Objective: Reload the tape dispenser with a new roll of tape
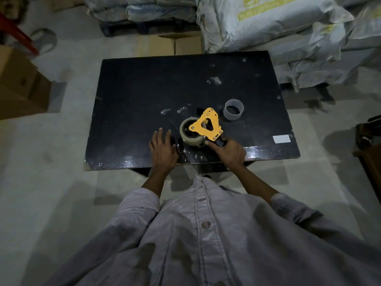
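Head view looks down on a black table (144, 89) with both of my hands at its near edge. My right hand (227, 151) is clenched around the dispenser's dark handle, of which only a short section shows between the fingers and the frame. I see the dispenser (207, 125) lying on its side near the front centre of the table, yellow side plate facing up, with three small screws visible at the plate's corners. A tape roll (189, 133) sits on the dispenser's hub, under the left part of the yellow plate; its pale outer band faces me and touches the table. My left hand (162, 147) lies palm down just left of the roll, fingers spread and released, gripping nothing; a small dark object under its fingertips is too dim for me to identify. An empty core (234, 110), a pale grey ring, stands on its end on the table just right of and behind the dispenser, apart from it. Scraps of clear tape (166, 111) stick to the table left of the dispenser's nose. A white label (281, 139) lies flat near the table's right front corner. Pale sacks (268, 23) are stacked behind the table, and cardboard boxes (18, 83) stand on the floor to the left.
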